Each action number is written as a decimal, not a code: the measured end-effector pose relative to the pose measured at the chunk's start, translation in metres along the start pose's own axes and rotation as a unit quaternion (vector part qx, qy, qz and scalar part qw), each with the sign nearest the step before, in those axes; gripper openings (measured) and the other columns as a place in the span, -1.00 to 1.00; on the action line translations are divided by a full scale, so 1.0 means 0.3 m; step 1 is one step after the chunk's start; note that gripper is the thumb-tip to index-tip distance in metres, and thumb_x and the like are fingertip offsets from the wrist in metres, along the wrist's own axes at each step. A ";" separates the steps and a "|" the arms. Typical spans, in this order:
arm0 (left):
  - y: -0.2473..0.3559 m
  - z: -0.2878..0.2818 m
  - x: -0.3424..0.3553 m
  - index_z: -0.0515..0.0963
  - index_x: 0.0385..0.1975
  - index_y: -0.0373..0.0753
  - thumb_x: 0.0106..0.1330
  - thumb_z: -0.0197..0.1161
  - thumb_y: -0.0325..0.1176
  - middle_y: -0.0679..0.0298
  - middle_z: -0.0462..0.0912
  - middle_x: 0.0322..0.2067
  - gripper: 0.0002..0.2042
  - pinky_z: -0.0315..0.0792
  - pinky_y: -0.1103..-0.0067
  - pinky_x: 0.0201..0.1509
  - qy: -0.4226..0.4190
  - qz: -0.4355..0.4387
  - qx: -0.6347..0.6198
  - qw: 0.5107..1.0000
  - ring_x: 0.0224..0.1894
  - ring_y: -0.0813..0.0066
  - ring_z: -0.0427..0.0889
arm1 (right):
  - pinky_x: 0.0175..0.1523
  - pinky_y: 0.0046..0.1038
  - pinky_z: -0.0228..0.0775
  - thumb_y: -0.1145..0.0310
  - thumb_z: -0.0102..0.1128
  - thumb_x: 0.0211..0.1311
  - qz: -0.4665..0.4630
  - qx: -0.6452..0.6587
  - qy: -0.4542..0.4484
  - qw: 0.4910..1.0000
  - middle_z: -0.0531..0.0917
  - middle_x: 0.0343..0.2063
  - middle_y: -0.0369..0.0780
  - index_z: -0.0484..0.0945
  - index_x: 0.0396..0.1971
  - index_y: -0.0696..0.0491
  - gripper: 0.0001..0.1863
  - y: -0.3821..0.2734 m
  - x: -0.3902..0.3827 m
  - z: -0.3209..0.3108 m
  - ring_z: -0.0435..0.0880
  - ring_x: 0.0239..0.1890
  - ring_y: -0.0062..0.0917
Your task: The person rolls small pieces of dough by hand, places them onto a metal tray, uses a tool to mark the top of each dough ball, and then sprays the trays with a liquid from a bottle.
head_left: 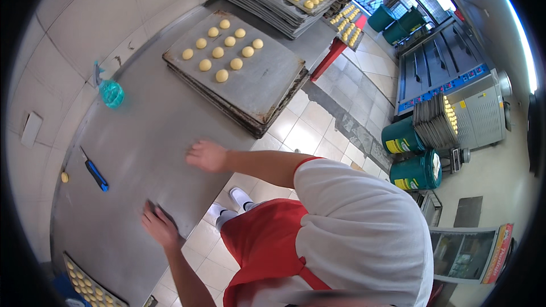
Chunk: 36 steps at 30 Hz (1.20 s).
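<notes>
The blue-and-black knife [96, 174] lay toward the wall-side edge of the counter [142, 136], handle nearer the left hand [159, 225]; whether that gripped the dark shape [169, 218] there, I couldn't tell. The right hand [207, 156] curled loosely.

Spray bottle [112, 95], translucent teal, beside pale tiled wall [91, 14]. Deck oven [438, 57], multi-door, blue control strip. Green buckets [418, 170], two, yellow-labelled, near oven. Display cabinet [463, 254], glass-fronted. Floor [310, 128], light tile.
</notes>
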<state>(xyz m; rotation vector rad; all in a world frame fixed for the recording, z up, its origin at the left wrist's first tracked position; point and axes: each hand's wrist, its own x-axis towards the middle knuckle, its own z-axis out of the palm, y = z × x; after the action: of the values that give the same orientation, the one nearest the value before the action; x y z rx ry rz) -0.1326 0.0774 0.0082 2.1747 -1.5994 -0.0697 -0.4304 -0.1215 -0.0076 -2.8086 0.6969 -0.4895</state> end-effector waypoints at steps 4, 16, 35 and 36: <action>0.225 -0.104 -0.107 0.35 0.52 -0.14 0.63 0.06 -0.07 -0.04 0.51 0.23 -0.46 0.24 -0.01 0.34 -0.126 -0.032 0.068 0.989 0.31 -0.16 0.36 | 0.23 -0.10 0.37 0.19 0.20 0.40 -0.039 0.016 -0.027 0.999 0.63 -0.15 -0.23 0.57 -0.04 -0.11 -0.79 -0.185 -0.054 -0.012 0.57 0.06 -0.32; -0.222 0.007 -0.033 0.45 0.40 -0.19 0.60 0.05 -0.28 0.00 0.61 0.12 -0.57 0.33 0.16 0.28 0.047 0.033 0.020 0.998 0.16 -0.03 0.52 | 0.22 -0.14 0.44 0.18 0.25 0.35 -0.049 0.012 0.034 0.998 0.70 -0.09 -0.27 0.61 0.05 -0.09 -0.68 0.065 0.061 -0.013 0.62 0.14 -0.28; 0.017 -0.013 -0.098 0.46 0.38 -0.22 0.60 0.07 -0.26 0.01 0.58 0.24 -0.58 0.30 0.09 0.31 -0.052 -0.041 0.083 0.994 0.25 -0.07 0.49 | 0.20 -0.17 0.37 0.27 0.29 0.26 0.007 -0.037 -0.041 0.998 0.61 -0.08 -0.21 0.62 0.06 -0.17 -0.65 -0.054 -0.056 -0.045 0.55 0.10 -0.28; 0.123 -0.031 -0.095 0.43 0.41 -0.14 0.60 0.06 -0.19 0.05 0.55 0.24 -0.55 0.30 0.11 0.25 -0.050 -0.045 0.068 0.995 0.26 -0.06 0.46 | 0.19 -0.18 0.37 0.28 0.30 0.26 0.021 -0.035 -0.048 0.998 0.59 -0.09 -0.23 0.62 0.06 -0.17 -0.65 -0.122 -0.074 -0.068 0.54 0.09 -0.29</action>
<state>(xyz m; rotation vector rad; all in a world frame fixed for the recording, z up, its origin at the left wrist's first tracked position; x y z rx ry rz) -0.1723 0.0979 0.0243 2.3820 -1.6034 -0.1011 -0.4411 -0.0813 0.0153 -2.8546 0.7648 -0.3250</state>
